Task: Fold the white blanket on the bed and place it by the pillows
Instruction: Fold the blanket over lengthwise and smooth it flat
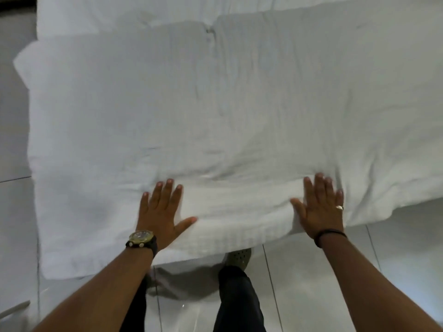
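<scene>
The white blanket (215,111) lies spread across the bed and fills most of the view, with a thick folded edge along the near side. My left hand (160,212) rests flat on that near edge, fingers apart, a watch on the wrist. My right hand (321,207) also lies flat on the blanket further right, fingers spread, a ring on one finger and a dark band on the wrist. Neither hand grips the cloth. A white pillow edge (119,13) shows at the far top.
Pale glossy floor tiles (311,283) lie below the bed edge and along the left side. My dark trouser legs and a green perforated shoe (239,256) stand against the bed. The blanket's right part overhangs the bed edge.
</scene>
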`<state>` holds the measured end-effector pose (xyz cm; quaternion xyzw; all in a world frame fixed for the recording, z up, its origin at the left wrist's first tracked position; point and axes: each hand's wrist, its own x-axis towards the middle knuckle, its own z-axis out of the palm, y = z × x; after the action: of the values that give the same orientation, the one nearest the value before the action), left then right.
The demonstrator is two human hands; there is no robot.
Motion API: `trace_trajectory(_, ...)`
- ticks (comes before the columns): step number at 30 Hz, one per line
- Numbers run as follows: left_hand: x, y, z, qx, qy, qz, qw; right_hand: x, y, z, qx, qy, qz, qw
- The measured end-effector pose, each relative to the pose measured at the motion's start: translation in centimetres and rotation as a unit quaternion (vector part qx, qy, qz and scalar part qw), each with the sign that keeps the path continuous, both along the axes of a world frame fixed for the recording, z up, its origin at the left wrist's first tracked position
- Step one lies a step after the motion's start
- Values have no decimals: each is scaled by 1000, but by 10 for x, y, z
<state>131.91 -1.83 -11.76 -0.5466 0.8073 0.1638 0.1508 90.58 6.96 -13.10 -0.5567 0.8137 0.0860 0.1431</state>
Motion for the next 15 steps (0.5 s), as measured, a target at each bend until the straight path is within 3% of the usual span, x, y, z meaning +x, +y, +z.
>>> trace_trajectory(2, 27, -7, 2, 13, 13, -29, 999, 40, -18, 13, 22, 2, -111, 994)
trace_trajectory(4, 47, -13, 4, 23, 35, -62, 997, 102, -40, 24, -7, -7, -131, 991)
trace_trajectory(7, 92, -26, 8, 34, 60, -95, 993, 239, -67, 35, -95, -66, -8, 993)
trace_trajectory(10, 147, -52, 6, 18, 74, -139, 987, 359, -94, 27, -91, -121, 113, 982)
trace_trajectory(12, 176, -77, 2, -9, 88, -206, 975, 384, -107, 7, -93, -113, 143, 979)
trace_trajectory(15, 199, -106, -7, -47, 103, -278, 954, 337, -100, -23, -75, -25, 41, 996)
